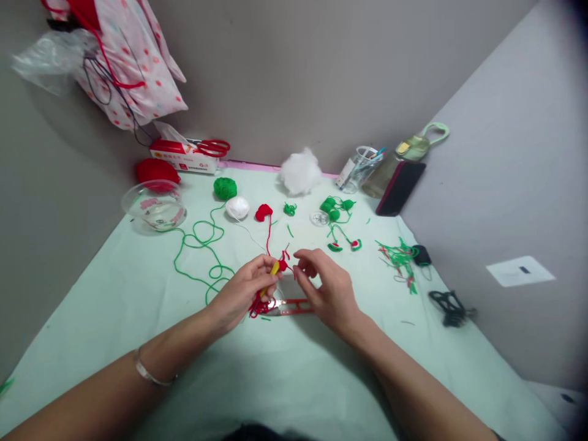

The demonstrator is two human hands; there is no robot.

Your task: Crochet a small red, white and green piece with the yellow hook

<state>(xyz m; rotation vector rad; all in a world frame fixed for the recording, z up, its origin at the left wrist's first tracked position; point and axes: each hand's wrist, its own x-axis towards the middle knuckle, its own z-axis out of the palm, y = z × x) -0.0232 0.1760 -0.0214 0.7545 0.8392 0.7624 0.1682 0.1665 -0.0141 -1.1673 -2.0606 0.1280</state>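
Note:
My left hand (255, 278) is closed round a crochet hook with a yellow handle (271, 277) and a small red crocheted piece (283, 265). Just right of it, my right hand (324, 278) pinches the end of a short red yarn tail (290, 268) between thumb and forefinger. A strand runs from the piece up to a red yarn ball (263, 212). Under my hands lie orange-handled thread snips (294, 307) and a tangle of red yarn (258, 307), partly hidden by my left fingers.
Green yarn (225, 188) and white yarn (237, 207) balls lie behind, near white stuffing (301, 171). Small watermelon-slice pieces (356, 245) and green scraps (399, 257) are to the right. A plastic bowl (156, 208), tissue box (184, 156), phone (400, 188) and bottle (383, 171) stand along the back.

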